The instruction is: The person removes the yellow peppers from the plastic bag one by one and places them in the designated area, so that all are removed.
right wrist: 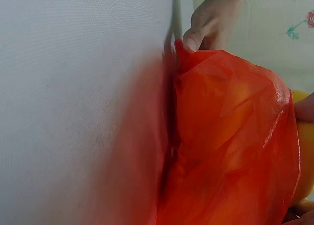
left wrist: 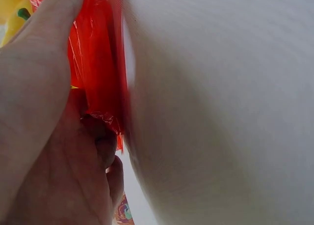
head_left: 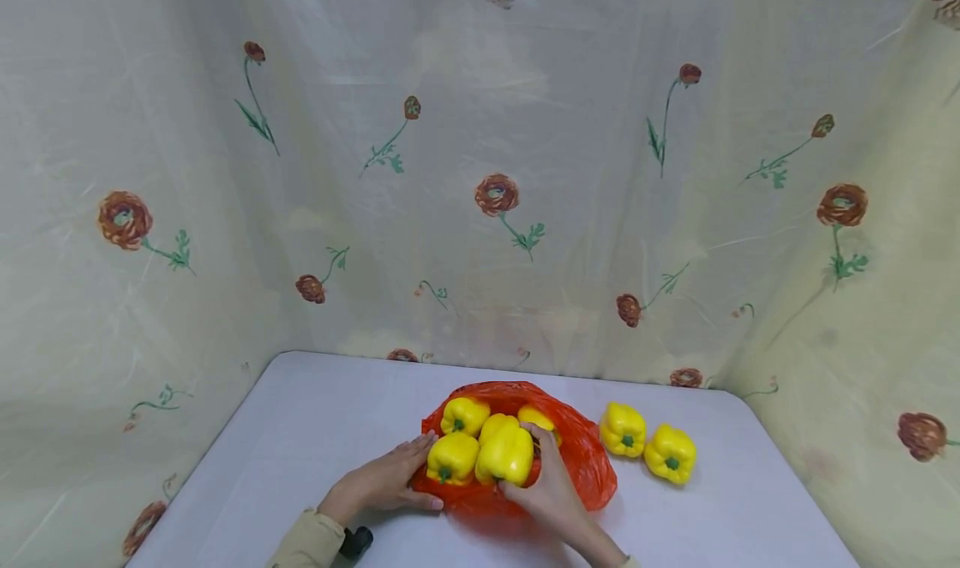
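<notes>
A red plastic bag (head_left: pixel 588 459) lies spread on the table with its mouth open and several yellow bell peppers inside. My right hand (head_left: pixel 551 485) grips the front bell pepper (head_left: pixel 506 453), thumb at its near end and fingers at its far right side. At the bag's left side, my left hand (head_left: pixel 386 478) holds the bag's edge, beside a bell pepper (head_left: pixel 452 458). In the right wrist view, the left thumb (right wrist: pixel 193 39) touches a corner of the bag (right wrist: pixel 221 117). The bag partly hides the left fingertips in the left wrist view.
Two more yellow bell peppers (head_left: pixel 622 429) (head_left: pixel 671 454) stand on the white table (head_left: pixel 300 434) to the right of the bag. A flower-patterned curtain (head_left: pixel 450 243) hangs behind and along both sides. A dark band (head_left: pixel 356 543) is at the left wrist.
</notes>
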Motion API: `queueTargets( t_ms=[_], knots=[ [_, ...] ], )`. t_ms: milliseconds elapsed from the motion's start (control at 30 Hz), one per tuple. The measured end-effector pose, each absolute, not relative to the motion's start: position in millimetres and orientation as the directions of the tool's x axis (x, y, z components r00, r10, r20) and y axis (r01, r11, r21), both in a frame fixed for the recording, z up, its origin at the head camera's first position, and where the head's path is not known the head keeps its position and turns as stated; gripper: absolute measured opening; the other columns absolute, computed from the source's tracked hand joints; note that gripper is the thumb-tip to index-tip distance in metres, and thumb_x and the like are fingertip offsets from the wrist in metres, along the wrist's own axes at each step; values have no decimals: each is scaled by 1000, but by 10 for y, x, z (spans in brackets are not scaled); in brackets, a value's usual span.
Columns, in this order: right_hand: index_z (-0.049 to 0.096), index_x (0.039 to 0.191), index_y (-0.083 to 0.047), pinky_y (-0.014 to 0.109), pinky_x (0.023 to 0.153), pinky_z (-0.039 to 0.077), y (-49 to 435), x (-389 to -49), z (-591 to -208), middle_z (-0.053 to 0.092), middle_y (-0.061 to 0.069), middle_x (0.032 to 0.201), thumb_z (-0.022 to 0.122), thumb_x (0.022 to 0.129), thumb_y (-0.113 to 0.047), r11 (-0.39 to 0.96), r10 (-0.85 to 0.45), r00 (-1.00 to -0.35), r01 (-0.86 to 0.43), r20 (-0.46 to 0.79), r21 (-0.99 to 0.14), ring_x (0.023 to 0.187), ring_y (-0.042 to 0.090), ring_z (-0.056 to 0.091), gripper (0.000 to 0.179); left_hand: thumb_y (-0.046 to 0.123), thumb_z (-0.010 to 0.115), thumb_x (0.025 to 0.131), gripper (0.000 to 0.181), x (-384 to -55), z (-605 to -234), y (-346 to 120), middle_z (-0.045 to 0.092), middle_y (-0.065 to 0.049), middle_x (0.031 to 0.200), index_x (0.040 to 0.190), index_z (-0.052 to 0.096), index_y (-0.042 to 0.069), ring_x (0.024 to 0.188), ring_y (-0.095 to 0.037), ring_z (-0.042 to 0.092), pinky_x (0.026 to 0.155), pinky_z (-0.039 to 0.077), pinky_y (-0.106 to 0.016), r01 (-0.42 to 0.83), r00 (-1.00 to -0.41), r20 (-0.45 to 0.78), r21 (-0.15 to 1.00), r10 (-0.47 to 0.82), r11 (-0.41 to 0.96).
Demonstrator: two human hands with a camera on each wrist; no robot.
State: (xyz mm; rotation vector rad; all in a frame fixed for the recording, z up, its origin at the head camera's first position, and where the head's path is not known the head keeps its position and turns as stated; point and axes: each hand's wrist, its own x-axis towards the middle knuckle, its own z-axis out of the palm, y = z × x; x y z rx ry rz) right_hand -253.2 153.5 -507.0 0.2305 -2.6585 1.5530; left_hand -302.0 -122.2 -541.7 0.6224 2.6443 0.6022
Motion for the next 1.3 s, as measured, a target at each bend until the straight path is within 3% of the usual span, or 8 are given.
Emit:
queueTargets(
  t_ms=[400, 767, 1300],
  knots=[
    [32, 141, -18, 50, 101, 47, 1611, -2541, -5010, 41, 4, 136, 80, 70, -19, 491, -53, -995, -100, 85, -865, 118, 25, 46, 86, 76, 59, 73, 108, -3023, -5424, -1218, 21, -5, 162, 155, 22, 16, 147, -31, 24, 119, 23, -52, 344, -835, -235, 482, 497, 805],
    [36, 140, -18, 54, 108, 40, 1744, -2558, -4873, 43, 7, 141, 77, 72, -22, 487, -64, -994, -110, 91, -867, 125, 27, 44, 80, 68, 66, 74, 106, -3014, -5392, -1226, 20, -6, 162, 154, 24, 12, 148, -30, 22, 120, 20, -50, 376, -823, -220, 482, 524, 792],
    [36, 141, -18, 50, 99, 47, 1761, -2534, -4899, 46, 7, 138, 80, 71, -25, 524, -93, -995, -72, 27, -848, 115, 26, 48, 83, 67, 68, 74, 106, -3016, -5393, -1211, 23, -7, 161, 154, 25, 12, 147, -30, 24, 119, 22, -51, 366, -828, -223, 479, 514, 798]
  ],
)
